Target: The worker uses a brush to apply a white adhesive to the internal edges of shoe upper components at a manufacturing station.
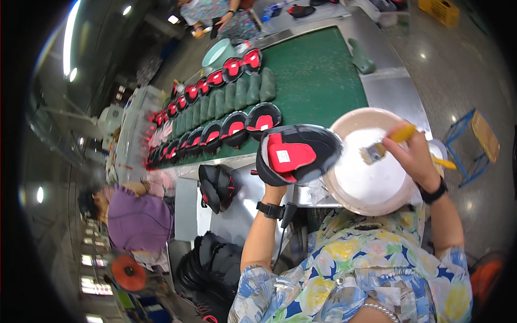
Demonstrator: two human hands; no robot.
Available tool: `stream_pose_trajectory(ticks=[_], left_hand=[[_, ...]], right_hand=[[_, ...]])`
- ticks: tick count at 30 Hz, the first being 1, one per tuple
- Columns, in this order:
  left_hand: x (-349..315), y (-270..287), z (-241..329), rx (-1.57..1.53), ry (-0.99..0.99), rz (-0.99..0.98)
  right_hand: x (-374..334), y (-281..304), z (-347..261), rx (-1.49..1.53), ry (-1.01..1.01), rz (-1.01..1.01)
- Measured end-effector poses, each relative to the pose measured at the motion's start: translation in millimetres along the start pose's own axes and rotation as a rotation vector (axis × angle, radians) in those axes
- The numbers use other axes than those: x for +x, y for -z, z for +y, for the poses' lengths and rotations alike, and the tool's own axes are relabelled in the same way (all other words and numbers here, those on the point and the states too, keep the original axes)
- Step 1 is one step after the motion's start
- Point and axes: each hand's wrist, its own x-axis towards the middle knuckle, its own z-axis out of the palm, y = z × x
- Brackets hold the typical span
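My left hand [275, 192] grips a black shoe upper [323, 148] from below, its fingers mostly hidden behind it. The upper is tilted with its bottom toward me, showing a red insole with a small white label and a pale wet-looking edge. In my right hand [413, 159] is a flat brush [372, 154] with a yellow handle, its bristles pointing left. The brush hangs above a wide pale pink basin [344, 200] of white liquid [361, 183]. The toe end of the upper overlaps the basin's left rim in view.
Left on the green conveyor belt [318, 64] run two rows of black-and-red uppers [234, 128] with dark green shoe lasts [253, 89] between. A single green last [361, 58] lies at the far edge. More uppers [215, 185] sit lower left. Co-workers stand left and far; a stool [474, 145] stands right.
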Motion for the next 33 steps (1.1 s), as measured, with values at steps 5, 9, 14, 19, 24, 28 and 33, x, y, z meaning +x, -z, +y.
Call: stream_pose_trajectory(ticks=[5, 9, 14, 19, 24, 28, 33], left_hand=[[-8, 43, -59, -0.515, 0.453, 0.347], [-45, 61, -89, 0.291, 0.283, 0.226], [-103, 89, -126, 0.146, 0.542, 0.029], [-103, 114, -118, 0.14, 0.469, -0.071], [-86, 107, -86, 0.223, 0.691, -0.174], [-96, 128, -69, 0.483, 0.714, -0.268], [-87, 120, -50, 0.093, 1.126, 0.032]], right_hand=[[-41, -2, 18, 0.192, -0.247, -0.016], [-61, -8, 26, 0.392, -0.429, -0.061], [-62, -8, 35, 0.381, -0.472, -0.031], [-63, -12, 40, 0.397, -0.491, -0.049], [-75, -12, 49, 0.415, -0.506, -0.058], [-78, -15, 58, 0.35, -0.515, -0.086], [-86, -2, 60, 0.374, -0.52, 0.003]])
